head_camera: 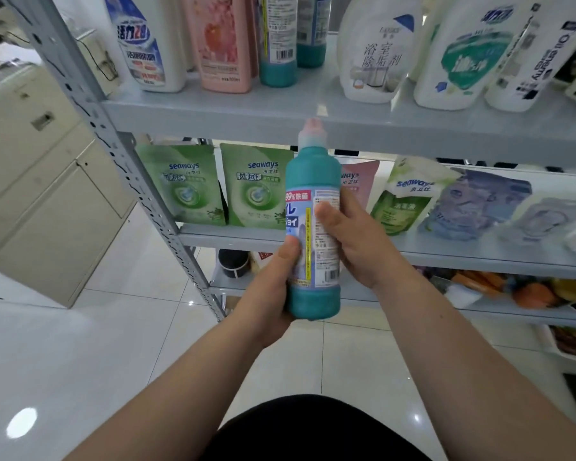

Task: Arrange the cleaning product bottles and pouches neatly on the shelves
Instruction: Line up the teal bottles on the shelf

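- Teal bottle [313,174] held upright just below the upper shelf [213,118]; left hand [270,294] wrapped round its base, right hand [356,241] gripping its label.
- Risk: lifted straight up, the cap would likely strike that shelf's edge and loosen the grip.

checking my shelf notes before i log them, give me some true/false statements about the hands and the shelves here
1. The left hand and right hand both hold the teal bottle upright. True.
2. The held bottle has no cap. False: a pale cap sits on top.
3. Two green pouches stand side by side on the middle shelf. True.
4. The pink bottle lies on its side. False: it stands upright on the upper shelf.
5. Two more teal bottles stand on the upper shelf beside the pink bottle. True.
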Motion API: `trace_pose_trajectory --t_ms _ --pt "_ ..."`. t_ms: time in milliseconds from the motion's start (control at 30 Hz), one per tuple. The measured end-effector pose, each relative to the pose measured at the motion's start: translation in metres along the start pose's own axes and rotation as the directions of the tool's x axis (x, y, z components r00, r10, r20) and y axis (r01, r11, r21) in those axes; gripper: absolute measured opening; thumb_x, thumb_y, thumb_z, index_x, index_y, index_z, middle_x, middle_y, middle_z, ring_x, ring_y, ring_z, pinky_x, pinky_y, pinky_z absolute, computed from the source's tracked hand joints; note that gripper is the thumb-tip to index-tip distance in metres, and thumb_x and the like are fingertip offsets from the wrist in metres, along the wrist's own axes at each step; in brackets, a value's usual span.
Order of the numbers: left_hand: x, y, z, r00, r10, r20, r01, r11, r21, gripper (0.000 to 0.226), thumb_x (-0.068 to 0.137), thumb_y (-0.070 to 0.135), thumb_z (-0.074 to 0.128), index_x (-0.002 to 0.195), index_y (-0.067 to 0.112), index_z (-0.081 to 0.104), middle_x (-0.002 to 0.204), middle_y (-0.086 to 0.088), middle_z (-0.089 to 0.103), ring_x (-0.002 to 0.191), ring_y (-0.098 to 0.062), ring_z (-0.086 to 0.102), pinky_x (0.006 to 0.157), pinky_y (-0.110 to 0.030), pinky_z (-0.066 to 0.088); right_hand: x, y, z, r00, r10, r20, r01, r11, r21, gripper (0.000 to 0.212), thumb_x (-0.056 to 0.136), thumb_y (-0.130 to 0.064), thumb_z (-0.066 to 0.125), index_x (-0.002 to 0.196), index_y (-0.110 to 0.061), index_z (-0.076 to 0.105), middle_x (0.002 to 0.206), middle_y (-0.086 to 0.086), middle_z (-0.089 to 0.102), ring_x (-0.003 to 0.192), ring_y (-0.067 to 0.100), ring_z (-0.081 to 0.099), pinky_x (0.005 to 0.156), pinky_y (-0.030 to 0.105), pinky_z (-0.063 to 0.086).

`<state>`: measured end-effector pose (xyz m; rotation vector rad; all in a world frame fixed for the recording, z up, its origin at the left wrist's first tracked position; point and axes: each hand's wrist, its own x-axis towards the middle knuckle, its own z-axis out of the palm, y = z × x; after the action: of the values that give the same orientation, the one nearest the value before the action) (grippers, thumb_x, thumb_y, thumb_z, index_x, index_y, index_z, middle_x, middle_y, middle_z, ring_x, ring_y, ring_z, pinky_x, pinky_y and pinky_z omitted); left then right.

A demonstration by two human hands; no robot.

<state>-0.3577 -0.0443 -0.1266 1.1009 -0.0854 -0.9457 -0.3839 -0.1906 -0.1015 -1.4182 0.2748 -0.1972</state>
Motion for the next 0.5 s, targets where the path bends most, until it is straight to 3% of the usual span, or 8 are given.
trace_pose_trajectory --t_ms 67,167,267,367,433,500 --pt "-0.001 0.002 -0.005 0.996 -0.085 0.013 0.085 0.996 -0.025 0.062 0.076 0.070 0.040 0.110 0.027 0.070 0.102 -0.006 0.076 0.088 -0.031 0.074 0.064 -0.030 0.049 0.001 -0.003 0.004 0.998 0.045 0.035 -0.049 0.991 0.127 0.047 0.098 -0.043 0.057 0.131 -0.010 0.055 0.105 0.005 0.073 0.096 0.020 0.071 0.079 0.034 0.060" --pt "-0.003 0.009 -0.009 0.974 -0.196 0.111 0.204 0.977 -0.064 0.078 0.082 0.080 0.028 0.116 0.021 0.066 0.096 -0.010 0.073 0.078 -0.031 0.073 0.050 -0.023 0.041 0.000 0.001 0.008 0.996 0.088 0.035 -0.092 0.983 0.158 0.032 0.106 -0.020 0.037 0.130 -0.008 0.055 0.092 0.001 0.071 0.085 0.015 0.071 0.068 0.029 0.058" --pt "-0.001 0.010 -0.014 0.970 -0.223 0.095 0.226 0.974 -0.027 0.078 0.090 0.079 0.023 0.126 0.022 0.063 0.104 -0.010 0.073 0.080 -0.029 0.072 0.051 -0.025 0.050 -0.001 0.001 0.012 0.999 0.051 0.002 -0.051 0.997 0.059 0.038 0.094 -0.022 0.055 0.131 -0.028 0.054 0.098 0.001 0.074 0.092 0.019 0.073 0.073 0.037 0.060" --pt "0.003 0.009 -0.019 0.994 -0.107 0.018 0.104 0.990 0.095 0.084 0.078 0.080 0.038 0.137 0.024 0.057 0.119 -0.008 0.072 0.090 -0.025 0.071 0.053 -0.030 0.054 -0.003 -0.001 0.012 0.991 -0.076 -0.106 0.061 0.988 -0.141 0.076 0.075 -0.035 0.081 0.140 -0.046 0.042 0.114 0.007 0.071 0.101 0.022 0.073 0.086 0.047 0.062" --pt "0.003 0.008 -0.018 0.999 -0.033 0.000 0.033 0.986 0.162 0.080 0.075 0.079 0.047 0.135 0.027 0.057 0.122 -0.005 0.072 0.101 -0.026 0.071 0.059 -0.031 0.054 -0.003 -0.003 0.013 0.980 -0.133 -0.145 0.092 0.961 -0.260 0.090 0.068 -0.045 0.088 0.142 -0.051 0.038 0.113 0.004 0.070 0.099 0.018 0.072 0.086 0.045 0.062" --pt "0.002 0.009 -0.016 0.998 -0.054 -0.013 0.055 0.991 0.121 0.064 0.084 0.075 0.044 0.123 0.028 0.064 0.115 -0.004 0.075 0.099 -0.029 0.071 0.059 -0.029 0.050 -0.003 -0.004 0.016 0.976 -0.161 -0.144 0.121 0.960 -0.252 0.082 0.077 -0.047 0.085 0.143 -0.053 0.037 0.108 0.004 0.070 0.096 0.016 0.073 0.084 0.039 0.062"
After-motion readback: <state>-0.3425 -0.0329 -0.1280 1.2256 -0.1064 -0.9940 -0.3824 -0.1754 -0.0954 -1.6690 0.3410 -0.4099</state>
